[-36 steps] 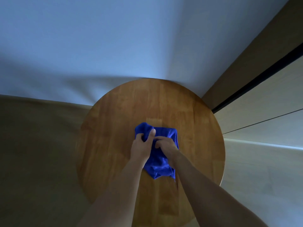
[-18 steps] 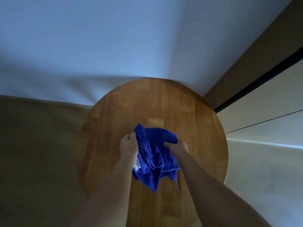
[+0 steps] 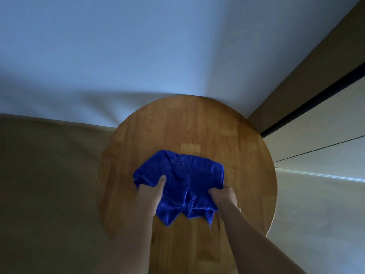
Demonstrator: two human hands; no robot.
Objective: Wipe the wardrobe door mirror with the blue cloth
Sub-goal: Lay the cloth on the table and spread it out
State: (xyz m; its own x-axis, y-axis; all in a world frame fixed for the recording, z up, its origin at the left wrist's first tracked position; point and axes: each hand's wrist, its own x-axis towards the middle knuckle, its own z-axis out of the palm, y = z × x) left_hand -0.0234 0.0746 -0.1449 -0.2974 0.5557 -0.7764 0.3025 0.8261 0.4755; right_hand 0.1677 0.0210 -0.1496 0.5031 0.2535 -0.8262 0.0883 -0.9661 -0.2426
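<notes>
A single wide-angle view from the person's head looks steeply down and forward; the round brown wooden table top (image 3: 197,131) fills the middle, close beneath the lens; both bare forearms enter from the bottom edge; the pale wall (image 3: 138,46) rises across the top, curved by the lens; the light wooden floor (image 3: 316,214) lies at the right, farther below.

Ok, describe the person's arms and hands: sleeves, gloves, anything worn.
Both forearms are bare as far as the frame shows, with no sleeves in view. The left hand and right hand are ungloved. No watch, ring or bracelet is visible in this dim light.
</notes>
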